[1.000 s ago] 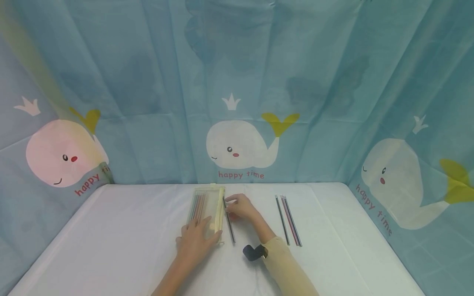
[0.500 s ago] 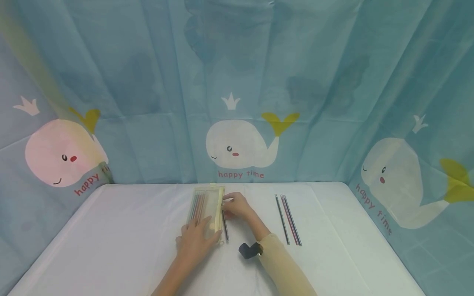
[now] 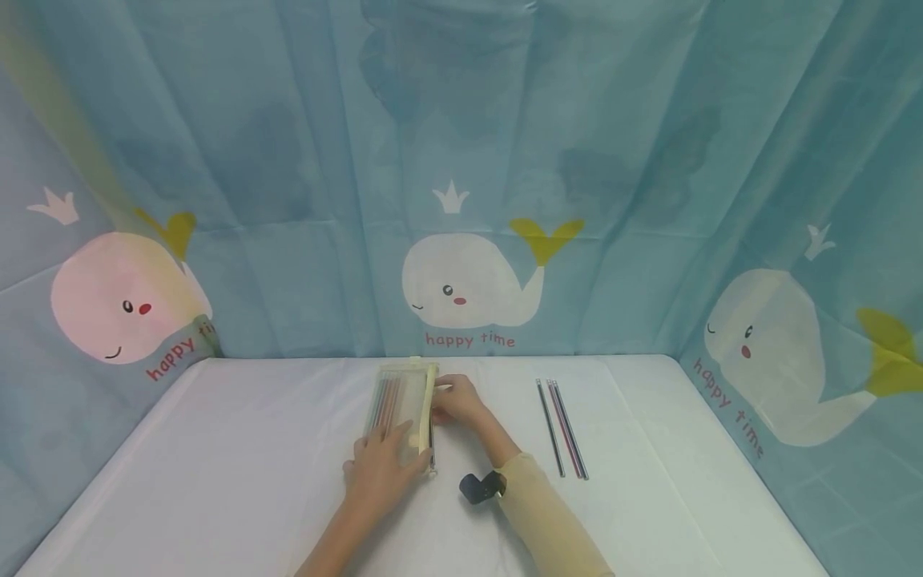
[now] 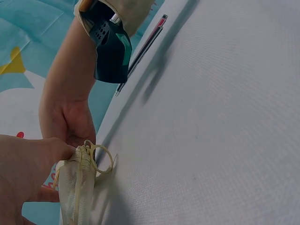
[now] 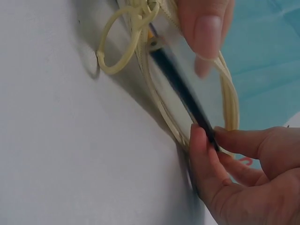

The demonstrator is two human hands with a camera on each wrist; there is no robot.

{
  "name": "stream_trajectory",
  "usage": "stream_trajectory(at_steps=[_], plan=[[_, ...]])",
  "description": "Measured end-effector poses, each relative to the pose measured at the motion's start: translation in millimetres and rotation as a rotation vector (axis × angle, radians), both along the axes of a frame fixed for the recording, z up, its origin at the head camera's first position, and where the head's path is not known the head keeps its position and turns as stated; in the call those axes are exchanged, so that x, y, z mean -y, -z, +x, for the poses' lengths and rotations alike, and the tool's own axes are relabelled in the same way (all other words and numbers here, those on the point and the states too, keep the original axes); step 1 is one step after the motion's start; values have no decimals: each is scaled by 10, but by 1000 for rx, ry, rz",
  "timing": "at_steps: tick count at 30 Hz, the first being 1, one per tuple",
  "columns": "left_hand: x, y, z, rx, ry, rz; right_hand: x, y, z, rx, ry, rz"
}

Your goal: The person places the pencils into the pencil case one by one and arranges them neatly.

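Note:
A cream mesh pencil case point(image 3: 409, 393) lies in the middle of the table, its zipped side facing right. Several pencils point(image 3: 387, 405) show through the mesh. My left hand point(image 3: 385, 473) rests over its near end and grips the edge by the zip, thumb on top. With thumb and fingers, my right hand point(image 3: 457, 401) pinches a dark pencil point(image 5: 180, 86) at the gaping opening. In the right wrist view that pencil lies between the zip's two edges, its blunt end towards the cream pull ring point(image 5: 101, 55). The far part of this pencil is hidden by my fingers.
To the right lie a dark pencil point(image 3: 550, 429), a red one point(image 3: 566, 429) and a dark blue one point(image 3: 571, 429), roughly side by side. A black wrist camera point(image 3: 479, 486) sits on my right wrist. A blue curtain point(image 3: 288, 296) with whales hangs behind the white table point(image 3: 216, 465).
My right hand has moved slightly left with the dark pencil, from beside the case into its opening. The left hand has stayed on the case. The three loose pencils have not moved.

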State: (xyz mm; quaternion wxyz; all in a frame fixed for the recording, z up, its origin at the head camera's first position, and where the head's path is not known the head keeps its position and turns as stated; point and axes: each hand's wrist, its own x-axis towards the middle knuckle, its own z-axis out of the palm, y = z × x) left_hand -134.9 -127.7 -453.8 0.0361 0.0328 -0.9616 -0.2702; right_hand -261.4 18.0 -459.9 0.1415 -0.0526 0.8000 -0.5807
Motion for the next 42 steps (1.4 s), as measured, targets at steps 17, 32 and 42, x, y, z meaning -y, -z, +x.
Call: stream_trajectory(at_steps=[17,32,42], plan=[[3,-10,-1,-1,2,2,92,37,8,-17,43,-25],[-2,1,-18,19,-8,-1,163,26,25,-62,18,5],[-5,0,-22,27,-2,-9,54,59,29,-99,12,39]])
